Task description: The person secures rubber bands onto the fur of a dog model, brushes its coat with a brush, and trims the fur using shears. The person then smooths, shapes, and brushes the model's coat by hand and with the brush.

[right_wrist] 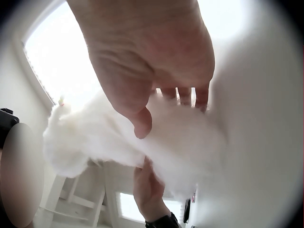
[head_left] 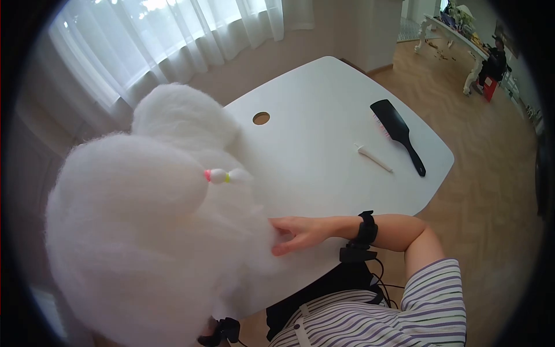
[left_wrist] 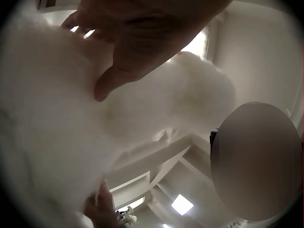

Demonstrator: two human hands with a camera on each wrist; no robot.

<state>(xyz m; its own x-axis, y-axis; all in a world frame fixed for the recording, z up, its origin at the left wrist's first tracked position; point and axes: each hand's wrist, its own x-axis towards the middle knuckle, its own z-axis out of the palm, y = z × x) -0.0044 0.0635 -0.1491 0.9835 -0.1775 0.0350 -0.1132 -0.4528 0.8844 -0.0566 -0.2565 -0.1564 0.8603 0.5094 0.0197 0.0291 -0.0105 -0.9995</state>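
A big white fluffy animal [head_left: 133, 220] fills the left of the head view, its face not visible; pink and yellow-green bands [head_left: 217, 176] circle a tuft of its hair. My right hand [head_left: 300, 231] touches the fur on its near right side, thumb apart from the fingers; the right wrist view shows this hand [right_wrist: 156, 61] with fingers partly sunk in fur. My left hand [left_wrist: 142, 38] lies against the fur, thumb spread, fingertips partly hidden. In the head view the fur hides most of it, with only the wrist strap clear at the bottom.
On the white table [head_left: 312, 173] lie a black paddle brush [head_left: 404, 136] and a thin white stick-like tool [head_left: 376, 159], right of the animal. A round hole [head_left: 261, 118] pierces the tabletop. Curtains hang behind; a person sits by a far table [head_left: 457, 34]. Cables hang near my right forearm.
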